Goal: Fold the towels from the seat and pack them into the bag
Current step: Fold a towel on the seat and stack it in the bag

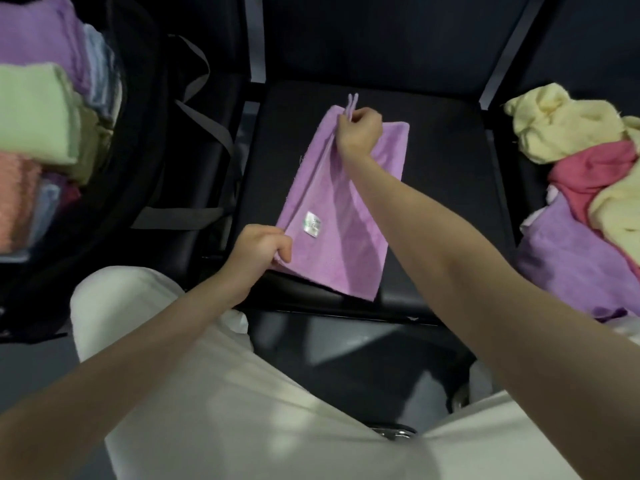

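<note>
From the head camera we see one purple towel (pixel 341 209) lying on the black seat (pixel 446 188), right in the middle. Everything else we place from this towel.

Our left hand (pixel 261 251) pinches the near corner of the towel, fingers curled round the edge. Our right hand (pixel 358 131) pinches the far corner, next to the little hanging loop (pixel 351 105). A small white label (pixel 312 224) shows near the left hand. The long left edge looks lifted between our two hands.

We think we are in the middle of folding this towel. Next we would need to bring that lifted edge over to the other side and line up the corners, so the fold comes out neat.

To the left of the towel is the black bag (pixel 145 140), open, with folded towels (pixel 38 112) already inside. We count about six colours there, but some are hidden, so we cannot be sure.

To the right of the towel is a loose pile (pixel 585 188) on the next seat. We see about four towels there: two yellow, one pink, one purple. They are not folded yet.
</note>
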A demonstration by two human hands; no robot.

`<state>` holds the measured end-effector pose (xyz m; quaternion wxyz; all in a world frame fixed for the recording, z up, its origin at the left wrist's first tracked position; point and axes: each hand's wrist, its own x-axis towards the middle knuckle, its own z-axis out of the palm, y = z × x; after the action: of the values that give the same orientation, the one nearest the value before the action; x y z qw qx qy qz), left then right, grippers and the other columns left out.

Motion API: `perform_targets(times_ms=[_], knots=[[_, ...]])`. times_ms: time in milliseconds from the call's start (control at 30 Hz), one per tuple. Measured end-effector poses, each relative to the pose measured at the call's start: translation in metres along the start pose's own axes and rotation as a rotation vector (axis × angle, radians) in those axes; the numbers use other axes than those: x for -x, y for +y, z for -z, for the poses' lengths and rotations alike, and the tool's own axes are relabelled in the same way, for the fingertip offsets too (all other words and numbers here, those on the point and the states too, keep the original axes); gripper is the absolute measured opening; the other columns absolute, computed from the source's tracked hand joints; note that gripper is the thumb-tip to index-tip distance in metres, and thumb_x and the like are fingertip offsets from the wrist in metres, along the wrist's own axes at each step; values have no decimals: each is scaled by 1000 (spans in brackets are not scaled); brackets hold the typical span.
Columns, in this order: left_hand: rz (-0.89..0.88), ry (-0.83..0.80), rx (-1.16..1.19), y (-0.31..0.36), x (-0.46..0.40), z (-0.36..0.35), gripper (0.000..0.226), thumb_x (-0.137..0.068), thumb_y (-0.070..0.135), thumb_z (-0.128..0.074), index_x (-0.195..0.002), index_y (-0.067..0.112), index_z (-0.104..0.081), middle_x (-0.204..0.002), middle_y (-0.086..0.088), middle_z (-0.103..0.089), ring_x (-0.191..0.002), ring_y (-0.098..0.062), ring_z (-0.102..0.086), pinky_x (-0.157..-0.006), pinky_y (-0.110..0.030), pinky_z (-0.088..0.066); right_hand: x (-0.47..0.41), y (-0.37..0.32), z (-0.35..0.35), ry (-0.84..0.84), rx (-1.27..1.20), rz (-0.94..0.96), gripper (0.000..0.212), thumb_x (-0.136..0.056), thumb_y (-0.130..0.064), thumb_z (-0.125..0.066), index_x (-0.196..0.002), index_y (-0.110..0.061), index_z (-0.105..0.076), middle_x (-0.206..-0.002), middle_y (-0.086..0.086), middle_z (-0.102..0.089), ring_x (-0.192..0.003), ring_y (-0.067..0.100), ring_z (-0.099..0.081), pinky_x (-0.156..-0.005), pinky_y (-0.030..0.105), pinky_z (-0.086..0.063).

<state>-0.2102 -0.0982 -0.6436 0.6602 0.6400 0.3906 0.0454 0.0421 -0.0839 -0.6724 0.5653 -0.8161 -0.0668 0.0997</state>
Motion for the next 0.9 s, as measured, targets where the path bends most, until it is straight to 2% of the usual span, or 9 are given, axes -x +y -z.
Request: perform_targets(times_ms=[67,133,200,333,467,567,700,800,900], knots=[[77,7,-124,-10,-6,7,7,-48,14,-52,-49,7,-51,-52,-8,-49,-47,-18,-49,-49,-24,-44,-1,4,-11,-38,55,-22,13,-93,-16,-57,-89,-6,-65,-75,-1,-61,-62,4,-53,-47,9,-37],[74,-6,-376,-20,-9,14,18,-54,26,-53,-59,9,-48,-58,-8,-59,-51,-19,-56,-53,-26,-44,-4,8,-19,-78,136,-27,19,-92,-16,-58,-76,-9,-65,-66,0,-58,-59,8,-53,-51,13,-40],[39,26,-611,-27,-9,18,28,-65,33,-57,-59,14,-38,-60,-3,-56,-61,-27,-58,-58,-29,-40,-3,10,-22,-96,209,-20,25,-90,-17,-62,-65,-12,-59,-61,1,-55,-60,11,-50,-59,23,-41],[-70,254,-964,-20,-7,16,29,-78,41,-62,-76,13,-54,-79,-3,-61,-79,-29,-59,-64,-31,-43,17,12,-4,-137,251,44,17,-89,-20,-62,-94,-4,-68,-93,4,-68,-87,14,-59,-81,24,-47],[-109,307,-984,-21,-11,21,39,-78,45,-69,-97,12,-60,-98,-7,-63,-93,-29,-61,-73,-34,-48,71,31,44,-205,351,225,15,-87,-8,-57,-100,-3,-64,-105,10,-63,-89,14,-57,-76,23,-46],[-48,258,-888,-22,-11,17,37,-74,41,-77,-94,14,-61,-97,-5,-67,-95,-28,-63,-77,-39,-52,117,50,91,-211,523,276,20,-87,-8,-55,-107,-7,-56,-112,6,-50,-81,16,-52,-66,27,-39],[-21,334,-790,-22,1,3,35,-74,33,-81,-92,10,-63,-98,-11,-69,-95,-31,-64,-80,-43,-53,167,69,142,-148,628,177,36,-80,-17,-68,-106,-7,-45,-109,8,-46,-90,24,-52,-62,31,-38],[0,320,-787,-22,16,-11,33,-76,33,-80,-69,14,-54,-88,-14,-70,-86,-33,-66,-76,-42,-54,187,81,166,-153,680,61,50,-78,-35,-74,-107,-7,-45,-112,10,-45,-98,23,-49,-69,32,-46],[24,261,-823,-24,30,-24,34,-80,33,-76,-63,12,-55,-74,-12,-67,-74,-30,-64,-67,-37,-51,199,92,178,-246,679,3,36,-82,-36,-69,-95,-6,-56,-108,11,-47,-97,24,-52,-75,33,-49]])
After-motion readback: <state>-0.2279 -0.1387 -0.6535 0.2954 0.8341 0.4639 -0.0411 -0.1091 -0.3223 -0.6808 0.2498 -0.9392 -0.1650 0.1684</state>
